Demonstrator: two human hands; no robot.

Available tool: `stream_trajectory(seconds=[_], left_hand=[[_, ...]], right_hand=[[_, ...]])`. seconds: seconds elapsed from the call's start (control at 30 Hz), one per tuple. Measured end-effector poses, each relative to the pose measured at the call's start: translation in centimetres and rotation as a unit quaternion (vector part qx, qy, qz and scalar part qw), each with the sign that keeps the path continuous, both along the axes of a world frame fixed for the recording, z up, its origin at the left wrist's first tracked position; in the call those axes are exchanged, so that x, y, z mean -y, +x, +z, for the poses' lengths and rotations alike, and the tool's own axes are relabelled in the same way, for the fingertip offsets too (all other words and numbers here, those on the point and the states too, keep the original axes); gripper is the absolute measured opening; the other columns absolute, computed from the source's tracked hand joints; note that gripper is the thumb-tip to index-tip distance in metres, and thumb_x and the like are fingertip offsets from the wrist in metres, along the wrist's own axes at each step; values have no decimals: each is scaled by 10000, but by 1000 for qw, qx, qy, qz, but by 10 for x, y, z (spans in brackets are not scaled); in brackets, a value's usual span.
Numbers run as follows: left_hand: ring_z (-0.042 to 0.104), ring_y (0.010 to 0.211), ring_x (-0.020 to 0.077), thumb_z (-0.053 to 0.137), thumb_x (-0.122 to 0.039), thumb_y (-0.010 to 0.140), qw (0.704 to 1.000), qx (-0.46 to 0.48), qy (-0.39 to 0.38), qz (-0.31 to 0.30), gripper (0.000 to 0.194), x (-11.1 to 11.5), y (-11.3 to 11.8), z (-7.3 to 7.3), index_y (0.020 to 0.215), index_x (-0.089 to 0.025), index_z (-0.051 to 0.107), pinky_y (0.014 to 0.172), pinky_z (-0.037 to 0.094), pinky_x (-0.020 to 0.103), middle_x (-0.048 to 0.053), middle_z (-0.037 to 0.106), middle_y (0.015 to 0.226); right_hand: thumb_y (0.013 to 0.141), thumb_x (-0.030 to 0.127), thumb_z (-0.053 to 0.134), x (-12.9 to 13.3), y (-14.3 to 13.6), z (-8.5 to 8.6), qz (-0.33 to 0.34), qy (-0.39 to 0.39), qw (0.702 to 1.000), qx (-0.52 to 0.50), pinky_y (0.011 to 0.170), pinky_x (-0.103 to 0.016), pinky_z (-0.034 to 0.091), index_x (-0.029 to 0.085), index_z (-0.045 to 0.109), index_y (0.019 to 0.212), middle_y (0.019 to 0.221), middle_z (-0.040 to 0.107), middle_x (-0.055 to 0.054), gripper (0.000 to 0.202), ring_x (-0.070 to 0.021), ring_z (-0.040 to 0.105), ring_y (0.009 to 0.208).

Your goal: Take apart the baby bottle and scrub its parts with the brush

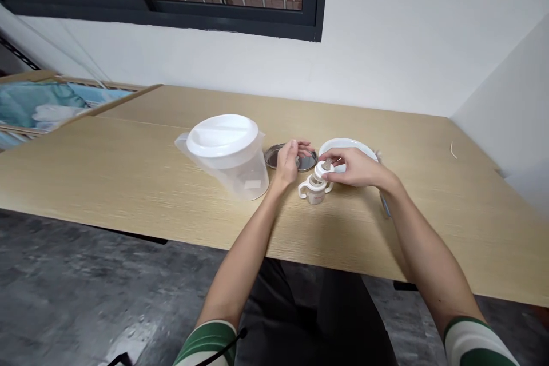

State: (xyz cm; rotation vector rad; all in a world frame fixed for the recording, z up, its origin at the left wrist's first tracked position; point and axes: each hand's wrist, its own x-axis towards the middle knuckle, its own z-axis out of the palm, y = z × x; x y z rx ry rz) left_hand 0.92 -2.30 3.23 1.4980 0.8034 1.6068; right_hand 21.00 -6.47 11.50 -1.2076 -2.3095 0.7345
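A small clear baby bottle (316, 195) with two white side handles stands upright on the table. My right hand (354, 167) has its fingers closed round the white collar (322, 170) with a clear teat, at the bottle's top. To the left, my left hand (290, 161) is over a round metal tray (273, 158), its fingers apart and pointing right; a small clear item shows near its fingertips, too small to name. Behind my right hand lies a white bowl (349, 143), partly hidden by that hand.
A translucent pitcher (227, 160) with a white lid stands left of the tray. A blue-edged item (385, 206) lies under my right forearm. A thin bent strip (453, 150) is at the far right. Cloths (47, 106) fill a wooden crib at left; a wall and window are behind.
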Motion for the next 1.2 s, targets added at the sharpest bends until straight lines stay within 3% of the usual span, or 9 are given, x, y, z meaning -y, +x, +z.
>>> stream_trajectory(seconds=[0.17, 0.3, 0.5, 0.6, 0.67, 0.73, 0.83, 1.0, 1.2], left_hand=[[695, 770, 191, 445, -740, 926, 997, -22, -22, -71, 639, 2, -3, 3, 942, -155, 701, 777, 544, 336, 114, 756, 865], [694, 835, 217, 428, -825, 868, 985, -82, -4, -150, 753, 0, -7, 1, 1007, -148, 729, 806, 526, 347, 137, 756, 985], [688, 888, 243, 435, -848, 846, 976, -97, 19, -193, 796, -1, -10, 0, 1054, -137, 727, 844, 521, 364, 141, 739, 1016], [691, 989, 278, 589, -864, 734, 966, -92, -1, -244, 835, -1, -11, 2, 1151, -148, 693, 887, 522, 385, 153, 718, 1086], [675, 1087, 303, 806, -746, 607, 947, -110, -31, -300, 874, -1, -14, 3, 1250, -179, 635, 919, 523, 404, 161, 685, 1182], [658, 1127, 304, 958, -526, 489, 927, -167, -58, -331, 901, 1, -16, 5, 1256, -204, 612, 925, 525, 410, 150, 660, 1217], [666, 1061, 273, 989, -319, 424, 911, -244, -84, -322, 817, 4, -20, 9, 1149, -192, 634, 870, 536, 389, 107, 666, 1142], [692, 943, 231, 931, -203, 507, 910, -251, -97, -315, 627, 8, -22, 14, 1075, -169, 666, 789, 540, 345, 81, 692, 1047], [721, 908, 227, 904, -200, 567, 887, -249, -119, -370, 499, 4, -21, 13, 1021, -164, 699, 786, 552, 333, 76, 744, 996]], right_hand=[[804, 362, 737, 4, -2, -8, 8, 6, 1000, 18, 892, -353, 505, 211, 717, 1152, 1112, 749, -60, 380, -223, 681, 988], [806, 346, 724, 6, -4, -12, 10, 10, 1000, 24, 816, -333, 487, 217, 712, 1183, 987, 735, -46, 398, -199, 657, 877], [815, 340, 718, 7, -9, -8, 28, -3, 998, 56, 710, -284, 426, 224, 685, 1256, 871, 696, -16, 458, -161, 604, 752], [845, 320, 690, 8, -12, -2, 51, -6, 996, 72, 720, -279, 422, 220, 671, 1274, 951, 720, -31, 441, -156, 611, 766], [851, 298, 684, 8, -14, 1, 74, 0, 994, 77, 758, -282, 432, 233, 669, 1273, 1085, 728, -47, 427, -163, 630, 833], [850, 285, 688, 8, -15, 3, 91, 3, 992, 83, 784, -285, 442, 248, 670, 1276, 1177, 717, -50, 427, -171, 640, 886], [857, 276, 686, 5, -13, 5, 97, -6, 990, 106, 784, -289, 453, 264, 669, 1285, 1159, 726, -43, 429, -181, 645, 900], [859, 267, 697, 2, -14, 8, 105, -11, 985, 139, 813, -301, 459, 256, 673, 1289, 1151, 734, -51, 431, -196, 650, 937], [838, 224, 714, -1, -18, 15, 126, -3, 976, 175, 799, -292, 449, 273, 686, 1276, 1165, 738, -47, 442, -197, 649, 933]])
